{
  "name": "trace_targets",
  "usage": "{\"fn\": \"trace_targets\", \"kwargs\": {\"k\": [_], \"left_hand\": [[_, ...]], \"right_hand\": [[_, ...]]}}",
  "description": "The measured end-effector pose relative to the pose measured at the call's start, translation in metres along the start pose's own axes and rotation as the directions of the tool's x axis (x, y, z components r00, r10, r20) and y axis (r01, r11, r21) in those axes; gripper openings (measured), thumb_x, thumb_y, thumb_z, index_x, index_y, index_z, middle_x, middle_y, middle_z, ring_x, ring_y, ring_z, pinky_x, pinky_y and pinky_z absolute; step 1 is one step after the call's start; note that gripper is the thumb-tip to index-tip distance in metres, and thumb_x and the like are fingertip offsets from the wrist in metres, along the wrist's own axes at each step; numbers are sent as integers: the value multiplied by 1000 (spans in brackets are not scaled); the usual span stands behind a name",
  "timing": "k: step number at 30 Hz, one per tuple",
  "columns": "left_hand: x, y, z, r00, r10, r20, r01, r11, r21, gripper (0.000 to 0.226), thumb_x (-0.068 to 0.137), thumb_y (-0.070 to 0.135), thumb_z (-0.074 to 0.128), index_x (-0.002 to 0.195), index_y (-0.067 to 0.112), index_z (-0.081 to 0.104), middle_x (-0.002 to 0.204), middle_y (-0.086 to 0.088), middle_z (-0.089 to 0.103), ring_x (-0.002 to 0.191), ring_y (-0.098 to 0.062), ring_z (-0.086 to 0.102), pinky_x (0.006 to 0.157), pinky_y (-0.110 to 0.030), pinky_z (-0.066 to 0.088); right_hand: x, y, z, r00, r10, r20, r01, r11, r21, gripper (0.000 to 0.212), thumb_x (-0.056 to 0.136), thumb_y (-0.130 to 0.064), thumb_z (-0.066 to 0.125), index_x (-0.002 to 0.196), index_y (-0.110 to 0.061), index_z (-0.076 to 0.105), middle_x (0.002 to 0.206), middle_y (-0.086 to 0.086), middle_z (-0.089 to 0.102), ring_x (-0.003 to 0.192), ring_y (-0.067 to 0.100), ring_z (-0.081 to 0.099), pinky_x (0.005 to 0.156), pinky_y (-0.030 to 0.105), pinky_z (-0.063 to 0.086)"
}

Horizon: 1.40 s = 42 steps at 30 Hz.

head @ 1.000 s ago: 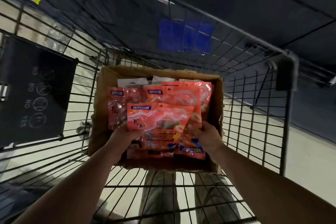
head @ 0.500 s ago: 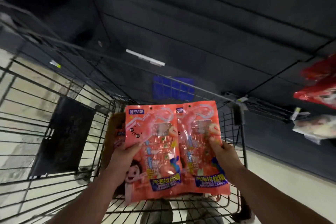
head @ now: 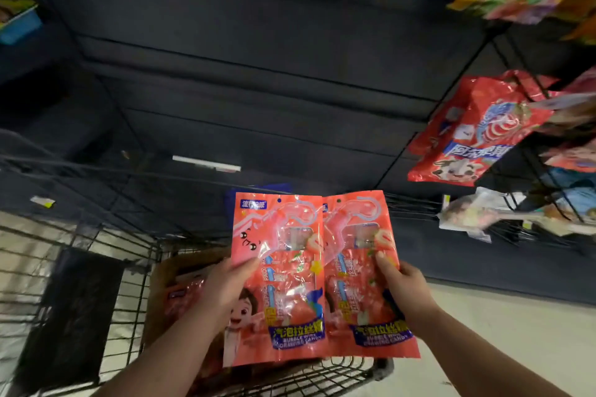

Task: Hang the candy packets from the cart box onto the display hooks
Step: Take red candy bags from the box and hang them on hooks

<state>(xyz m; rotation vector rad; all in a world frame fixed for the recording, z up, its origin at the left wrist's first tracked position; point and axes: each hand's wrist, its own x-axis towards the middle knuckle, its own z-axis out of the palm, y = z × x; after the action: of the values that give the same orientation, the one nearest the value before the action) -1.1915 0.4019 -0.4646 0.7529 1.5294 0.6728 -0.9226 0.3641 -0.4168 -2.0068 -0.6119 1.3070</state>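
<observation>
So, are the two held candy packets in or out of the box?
Out. The left hand and right hand hold the packets upright, side by side, above the box in the cart.

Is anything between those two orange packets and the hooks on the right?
Nothing visible. The left hand and right hand hold the candy packets over the cart, with open space across to the display hooks, where a red bag hangs.

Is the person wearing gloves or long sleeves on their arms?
No. The left hand and right hand are bare, with no gloves and no watch at the wrists. The left forearm and right forearm show no sleeve.
</observation>
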Motion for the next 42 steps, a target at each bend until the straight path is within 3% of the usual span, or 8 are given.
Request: {"fn": "trace_targets", "kwargs": {"k": [4,9,13,19,23,32,35,42], "left_hand": [[-16,25,38,996,46,73,-51,996,66,18,91,23,64,107,15,69,97,-4,74,93,-24,69,93,-41,51],[-45,44,99,979,117,166,-136,985,105,5,92,25,62,96,23,63,93,3,70,91,-18,65,84,-35,51],[-77,39,159,973,106,205,-129,986,101,4,90,26,64,94,26,65,97,0,72,94,-24,67,94,-43,50],[-132,27,259,970,109,215,-134,985,105,5,87,24,68,87,21,64,89,-2,70,88,-23,65,82,-33,47],[-171,25,324,960,115,256,-140,987,84,4,89,15,66,87,12,66,71,-2,72,71,-20,68,60,-27,45],[-220,17,422,939,128,320,-161,984,77,13,85,15,70,96,6,71,82,-13,76,81,-32,71,80,-42,56],[-227,20,435,938,102,332,-140,986,94,15,87,20,69,97,10,70,86,-12,76,87,-34,71,92,-51,52],[-217,43,457,915,117,386,-169,980,104,20,87,25,69,100,10,68,88,-13,76,88,-35,72,92,-53,52]], "right_hand": [[-13,3,-40,998,-13,-59,18,996,87,30,93,-36,56,93,-7,62,85,10,71,75,25,68,60,31,51],[-29,22,-101,991,-22,-132,45,984,172,28,93,-37,57,92,-9,63,87,10,71,78,26,68,62,33,52],[-45,44,-165,980,-39,-197,83,971,223,26,93,-35,56,90,-10,63,85,8,70,76,23,67,58,31,51],[-66,87,-270,967,-13,-256,94,947,308,34,93,-38,56,97,-6,65,85,14,74,78,31,71,65,36,56],[-78,110,-333,963,-11,-271,114,924,365,36,93,-38,56,94,-3,65,80,15,75,75,34,72,70,41,58],[-94,142,-435,927,-53,-372,216,885,412,34,93,-32,57,86,0,65,68,12,73,57,25,71,53,29,53],[-93,141,-450,926,-64,-372,228,881,415,34,93,-31,58,84,1,66,72,17,73,61,29,71,61,36,57],[-76,127,-470,906,-120,-407,288,878,382,30,93,-31,58,90,-3,67,78,14,75,73,31,73,73,46,59]]}}
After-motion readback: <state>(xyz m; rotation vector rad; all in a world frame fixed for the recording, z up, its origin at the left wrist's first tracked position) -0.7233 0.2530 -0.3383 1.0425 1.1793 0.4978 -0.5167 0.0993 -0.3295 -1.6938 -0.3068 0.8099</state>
